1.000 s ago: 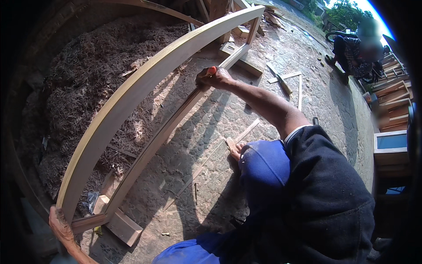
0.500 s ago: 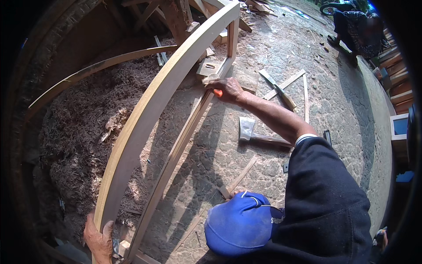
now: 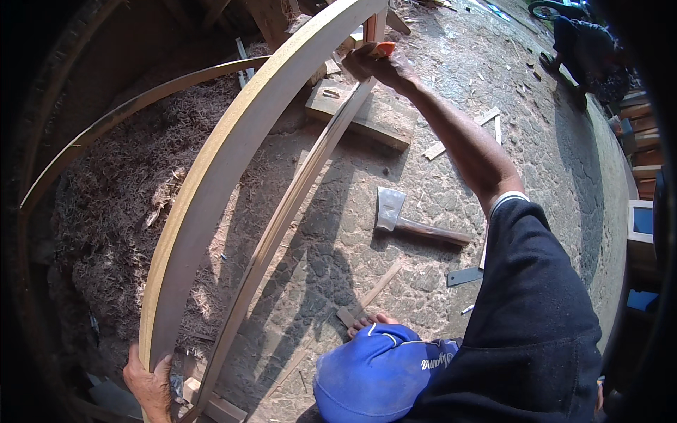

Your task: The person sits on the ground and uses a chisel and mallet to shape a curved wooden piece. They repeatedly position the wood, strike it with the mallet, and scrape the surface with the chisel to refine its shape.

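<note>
A pale wooden frame with one arched beam (image 3: pixel 204 190) and one straight, grooved rail (image 3: pixel 282 222) leans across the view. My left hand (image 3: pixel 149 388) grips the arched beam at its near end, the thumb on its inner face. Near the far end of the straight rail, my right hand (image 3: pixel 391 69) is closed round an orange-handled brush (image 3: pixel 383 49), its brownish head against the wood. Fingers partly hide the brush. An axe (image 3: pixel 390 209) with a wooden handle lies on the ground below my right forearm.
A mortised wood block (image 3: pixel 374 127) lies beneath the frame. A heap of shavings (image 3: pixel 134 176) fills the left, beside a thin curved strip (image 3: pixel 127 116). Wood strips (image 3: pixel 381 287) and a flat dark metal blade (image 3: pixel 465 276) lie right. Another person (image 3: pixel 592 63) is at the far right.
My right hand has moved farther away along the straight rail with the brush. My left hand stays on the beam. The chisel on the ground is out of sight now, near my right forearm.
</note>
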The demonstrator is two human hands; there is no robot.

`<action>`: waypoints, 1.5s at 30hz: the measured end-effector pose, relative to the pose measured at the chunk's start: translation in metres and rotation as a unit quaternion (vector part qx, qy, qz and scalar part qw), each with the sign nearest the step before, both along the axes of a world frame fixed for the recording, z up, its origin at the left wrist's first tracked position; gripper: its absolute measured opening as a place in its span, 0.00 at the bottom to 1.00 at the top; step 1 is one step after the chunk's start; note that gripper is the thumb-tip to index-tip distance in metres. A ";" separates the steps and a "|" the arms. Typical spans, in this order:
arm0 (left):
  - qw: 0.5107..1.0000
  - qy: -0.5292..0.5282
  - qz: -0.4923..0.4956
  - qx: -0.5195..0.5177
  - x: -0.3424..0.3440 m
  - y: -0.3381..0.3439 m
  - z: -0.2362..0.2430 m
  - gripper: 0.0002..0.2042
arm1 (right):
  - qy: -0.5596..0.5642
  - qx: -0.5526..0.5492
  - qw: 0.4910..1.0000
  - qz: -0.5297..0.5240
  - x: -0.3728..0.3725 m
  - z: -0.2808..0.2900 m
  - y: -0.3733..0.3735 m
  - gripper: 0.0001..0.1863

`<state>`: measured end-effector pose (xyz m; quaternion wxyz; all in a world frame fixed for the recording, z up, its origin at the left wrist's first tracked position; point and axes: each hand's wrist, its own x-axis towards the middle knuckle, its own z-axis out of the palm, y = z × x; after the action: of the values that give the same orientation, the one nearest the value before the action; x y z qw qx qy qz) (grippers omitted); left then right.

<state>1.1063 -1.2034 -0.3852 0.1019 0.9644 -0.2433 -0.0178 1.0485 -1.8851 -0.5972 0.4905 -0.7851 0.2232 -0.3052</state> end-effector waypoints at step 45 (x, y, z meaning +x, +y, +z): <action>0.999 -0.003 0.015 -0.034 0.003 -0.001 -0.003 0.26 | 0.274 -0.343 0.898 0.019 -0.030 0.012 0.062 0.25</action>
<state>1.1090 -1.2040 -0.3881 0.1337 0.9641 -0.2296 -0.0048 1.0184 -1.8235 -0.5855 0.1162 -0.9613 0.2155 -0.1265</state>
